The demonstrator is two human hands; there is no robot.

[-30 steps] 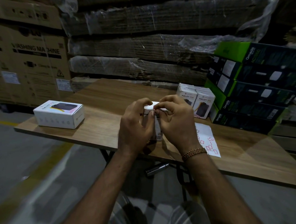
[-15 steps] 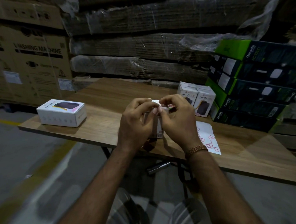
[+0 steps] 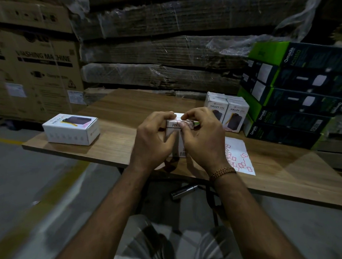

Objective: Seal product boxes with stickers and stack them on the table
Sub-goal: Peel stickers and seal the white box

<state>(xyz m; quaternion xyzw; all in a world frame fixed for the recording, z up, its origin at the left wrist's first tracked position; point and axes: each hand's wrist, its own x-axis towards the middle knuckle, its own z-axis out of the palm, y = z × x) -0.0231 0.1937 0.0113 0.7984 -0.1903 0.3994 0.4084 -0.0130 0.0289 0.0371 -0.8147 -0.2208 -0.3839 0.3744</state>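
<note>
Four white boxes point(image 3: 174, 129), four dark boxes point(image 3: 293, 103)

dim light. a wood table point(image 3: 127, 111) lies under the hands; wrapped cardboard stacks point(image 3: 163, 52) rise beyond them, grey floor point(image 3: 32, 182) to their left.

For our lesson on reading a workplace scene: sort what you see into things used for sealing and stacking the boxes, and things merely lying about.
In use: held white box, left hand, right hand, sticker sheet, upright white boxes, flat white box, table.
Lying about: green-black cartons, washing machine carton, wrapped cardboard stacks.
</note>
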